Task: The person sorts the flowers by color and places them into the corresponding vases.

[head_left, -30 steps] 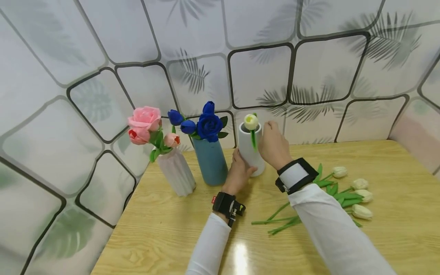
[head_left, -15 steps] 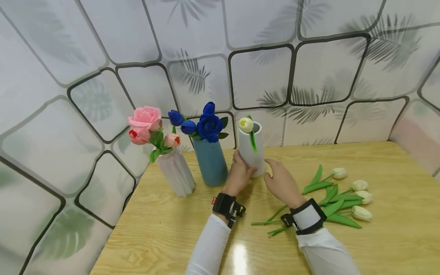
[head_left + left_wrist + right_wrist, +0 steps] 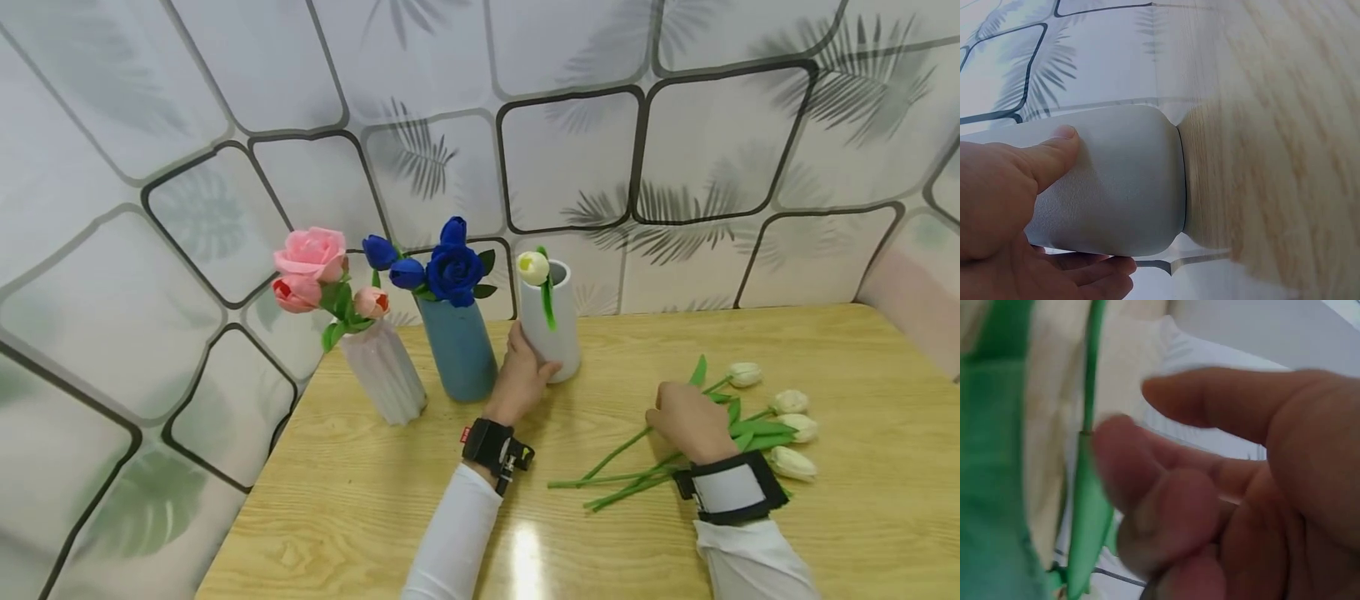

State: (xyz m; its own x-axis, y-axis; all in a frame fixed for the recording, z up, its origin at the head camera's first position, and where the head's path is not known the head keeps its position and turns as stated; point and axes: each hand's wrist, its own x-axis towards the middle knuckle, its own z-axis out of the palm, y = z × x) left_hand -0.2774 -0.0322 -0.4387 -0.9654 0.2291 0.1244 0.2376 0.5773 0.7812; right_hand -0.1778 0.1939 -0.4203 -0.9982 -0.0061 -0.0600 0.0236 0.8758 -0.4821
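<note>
My left hand (image 3: 519, 379) grips the lower part of a smooth white vase (image 3: 550, 325); in the left wrist view the thumb lies along its side, with fingers round the opposite side. One white tulip (image 3: 533, 268) leans over the vase's rim, its green leaf hanging outside. Over on the right, my right hand (image 3: 692, 421) is above the stems of several loose white tulips (image 3: 792, 463) lying on the table. In the right wrist view its thumb and bent fingers stand apart, holding nothing, beside a green stem (image 3: 1092, 369) and leaf (image 3: 1090, 512).
A blue vase (image 3: 459, 354) of blue flowers stands just left of the white one. Further left is a pale ribbed vase (image 3: 384, 375) with pink flowers. The wooden table (image 3: 360, 517) ends at a patterned wall (image 3: 570, 167) behind the vases.
My right hand has let go of the tulip in the white vase and moved right and down to the loose tulips. That tulip has tipped left on the rim. My left hand has stayed put.
</note>
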